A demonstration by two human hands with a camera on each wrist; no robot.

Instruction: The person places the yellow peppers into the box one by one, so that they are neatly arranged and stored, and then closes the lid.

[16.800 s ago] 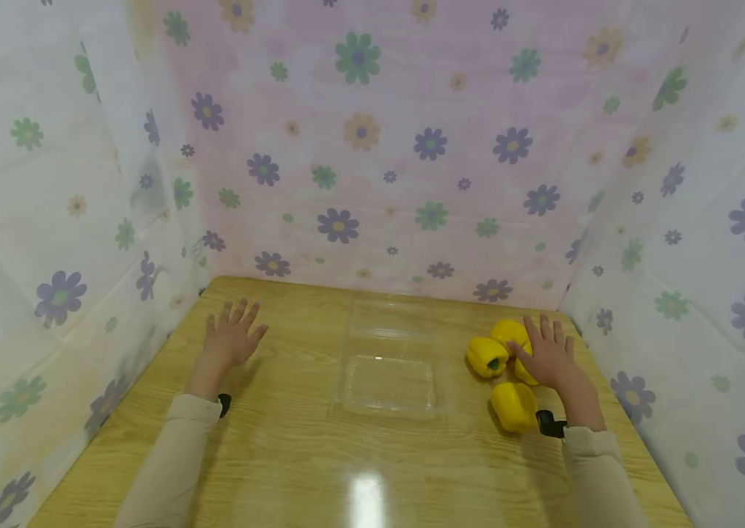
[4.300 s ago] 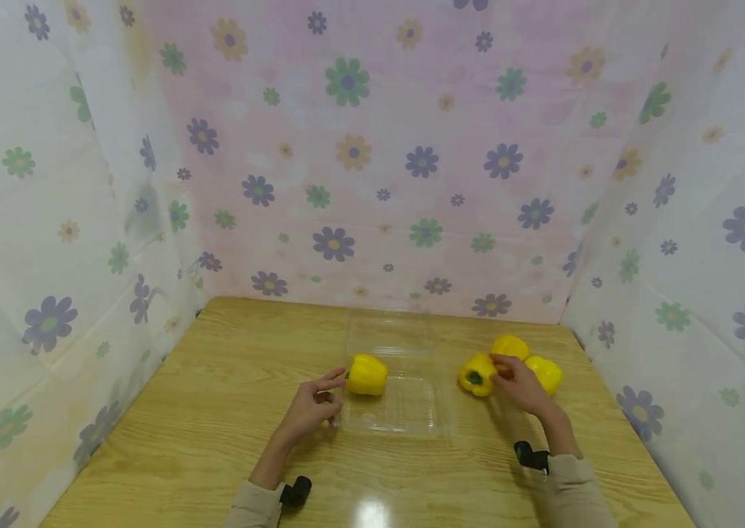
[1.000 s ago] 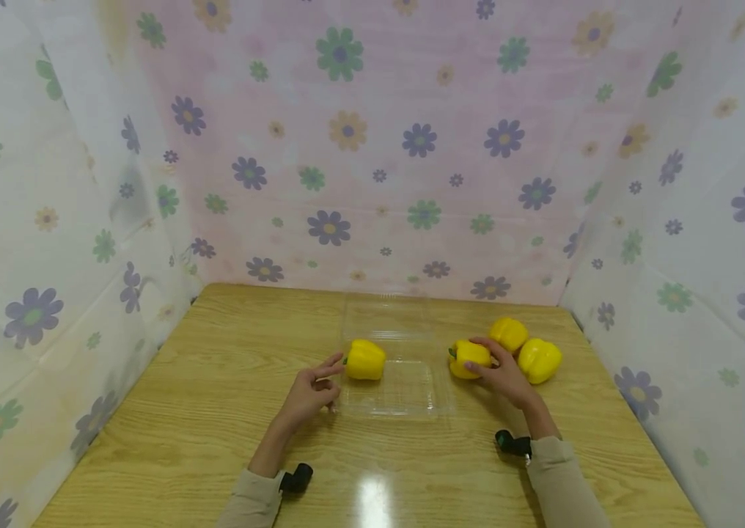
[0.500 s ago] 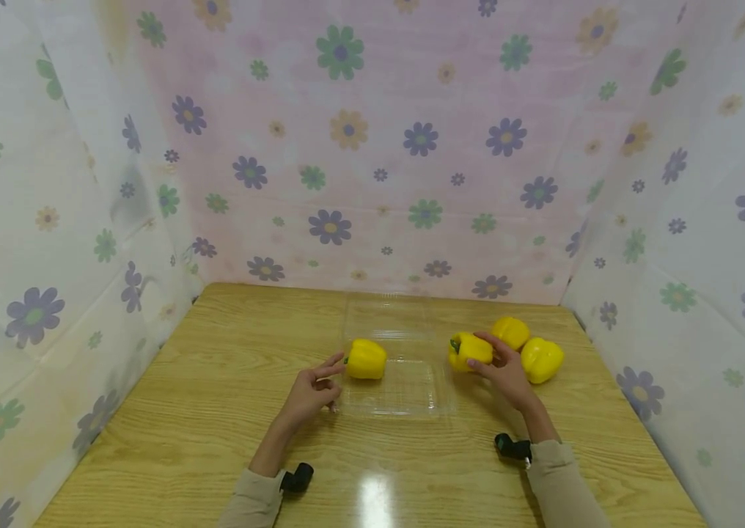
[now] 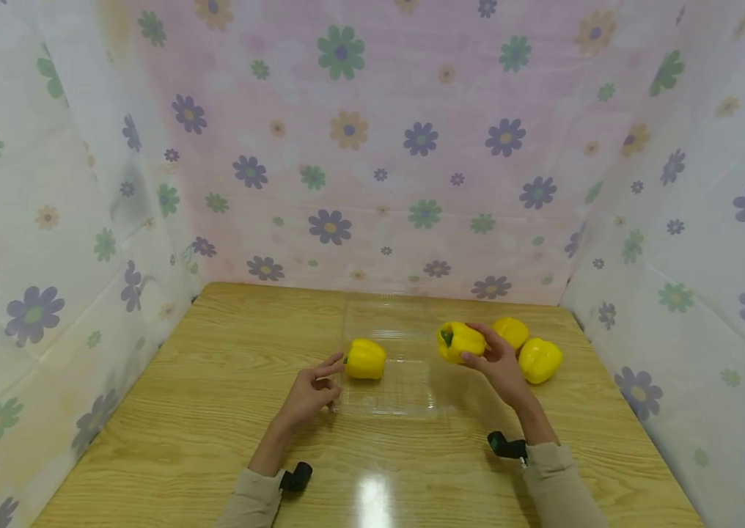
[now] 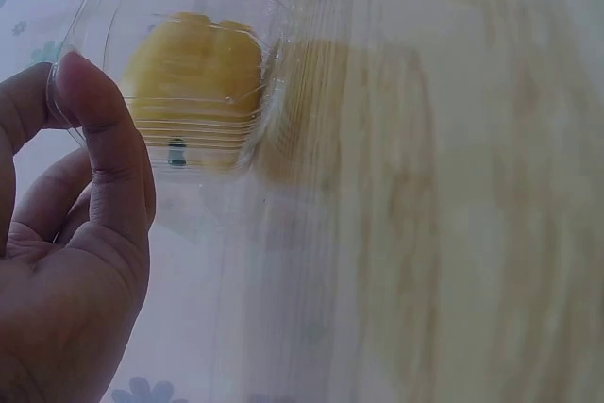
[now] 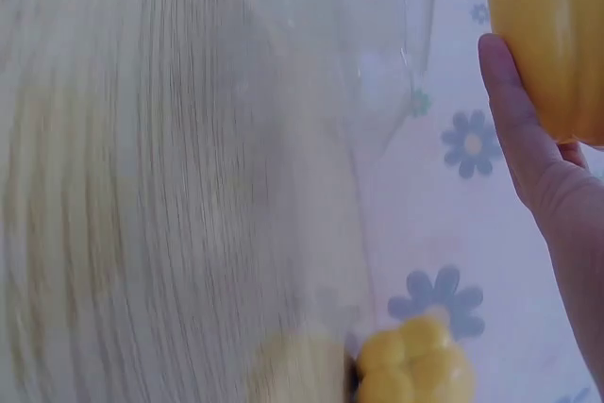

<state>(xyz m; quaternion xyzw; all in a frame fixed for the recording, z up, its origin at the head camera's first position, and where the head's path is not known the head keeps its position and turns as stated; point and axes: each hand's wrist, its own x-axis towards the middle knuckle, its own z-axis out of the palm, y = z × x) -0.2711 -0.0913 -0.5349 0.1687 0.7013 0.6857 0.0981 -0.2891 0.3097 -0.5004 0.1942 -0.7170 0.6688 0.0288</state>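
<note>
My right hand (image 5: 503,370) holds a yellow bell pepper (image 5: 461,342), thumb on its near side and fingers spread wide over its far side. It is raised off the wood, its green stem turned left. From the head it overlaps the right edge of the transparent clamshell container (image 5: 408,389); I cannot tell whether it is over that edge or just beside it.

My left hand (image 5: 309,396) has a narrow grip: thumb and finger pinch the container's thin plastic edge at its left side. Just beyond those fingertips, a second yellow bell pepper (image 5: 366,359) lies on its side in the tray's far left part, stem pointing left. The tray has room to the right of it and along the near wall. Its lid (image 5: 386,315) is folded out to the far side.

To the right of the tray, a third yellow bell pepper (image 5: 511,332) sits on the far side, and a fourth yellow bell pepper (image 5: 540,361) is just beside it, nearer and further right. The wooden table (image 5: 181,418) runs on broadly left of my left hand and on the near side; its far edge meets a flowered curtain (image 5: 379,147) close behind the lid.
</note>
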